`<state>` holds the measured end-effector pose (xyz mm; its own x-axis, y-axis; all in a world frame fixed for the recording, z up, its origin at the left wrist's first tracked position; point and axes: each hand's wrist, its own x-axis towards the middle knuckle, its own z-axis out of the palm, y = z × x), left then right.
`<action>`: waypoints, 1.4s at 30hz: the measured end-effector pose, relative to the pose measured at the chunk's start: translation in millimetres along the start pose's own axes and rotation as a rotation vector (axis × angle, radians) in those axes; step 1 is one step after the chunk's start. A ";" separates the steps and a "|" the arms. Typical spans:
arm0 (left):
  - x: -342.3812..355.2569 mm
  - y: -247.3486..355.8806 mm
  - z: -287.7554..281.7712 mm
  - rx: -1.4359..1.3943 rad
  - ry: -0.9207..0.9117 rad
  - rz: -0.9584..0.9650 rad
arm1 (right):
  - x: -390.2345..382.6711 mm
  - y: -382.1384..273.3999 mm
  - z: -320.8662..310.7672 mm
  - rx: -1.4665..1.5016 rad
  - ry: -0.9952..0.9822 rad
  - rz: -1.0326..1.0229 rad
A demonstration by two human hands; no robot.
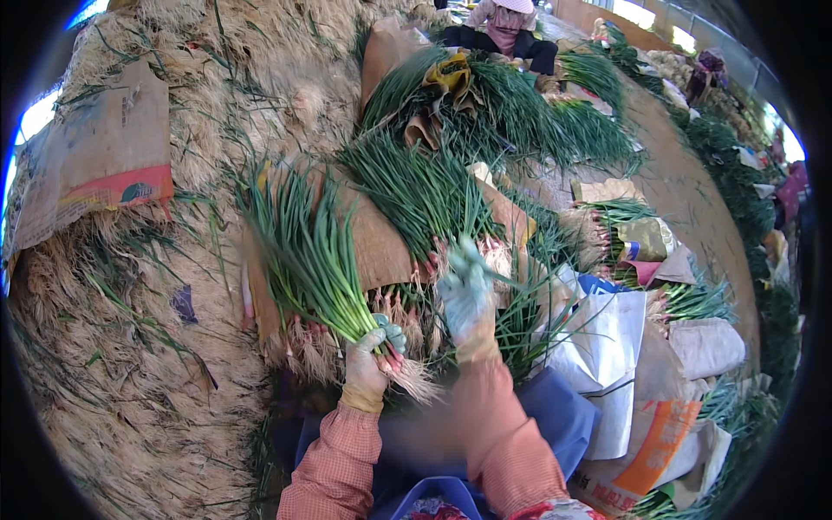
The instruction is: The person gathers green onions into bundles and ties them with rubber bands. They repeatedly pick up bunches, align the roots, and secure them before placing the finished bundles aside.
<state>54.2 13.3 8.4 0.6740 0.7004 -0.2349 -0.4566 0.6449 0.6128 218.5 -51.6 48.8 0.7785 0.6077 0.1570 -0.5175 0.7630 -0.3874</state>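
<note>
While the left hand [371, 368] grips the scallion bunch [322, 269] above its roots [411, 378], the right hand [466, 295], too blurred for me to tell its grip, is near the pile [425, 195], so bunching seems the step, next calling for steady holding.

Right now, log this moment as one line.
left hand: gripping green onion bunch near roots | right hand: blurred, grip unclear, by onion pile | white sack: right of both hands

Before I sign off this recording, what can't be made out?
All in the head view:
- Right grip: motion blur hides whether it holds anything.
- Spring onion bundle: some stems hidden inside the left grip.
- Hat of seated worker: top cut off by upper edge.
- Upper-right worker: hands too small to tell.
</note>
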 end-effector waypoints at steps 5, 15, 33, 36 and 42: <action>0.6 13.1 18.4 0.014 -0.082 -0.041 | 76.4 39.7 -50.0 -2.146 -0.071 0.257; 1.8 47.7 -8.7 0.126 -0.030 0.034 | 5.5 25.9 -50.0 -0.874 -0.111 0.555; -7.2 8.5 -22.8 0.445 0.236 -0.095 | -85.0 2.5 -27.9 -1.753 -0.880 0.352; -12.2 8.9 -23.3 0.500 0.266 -0.137 | -84.7 -1.9 -31.6 -1.866 -0.864 0.265; -2.2 3.7 -33.6 0.395 0.115 -0.217 | -91.2 -3.3 -21.4 -1.856 -1.130 0.193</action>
<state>31.6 24.4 -14.1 0.6503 0.6060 -0.4580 -0.0411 0.6301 0.7754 156.9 -114.3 16.3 -0.0649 0.9954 0.0700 0.8347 0.0926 -0.5429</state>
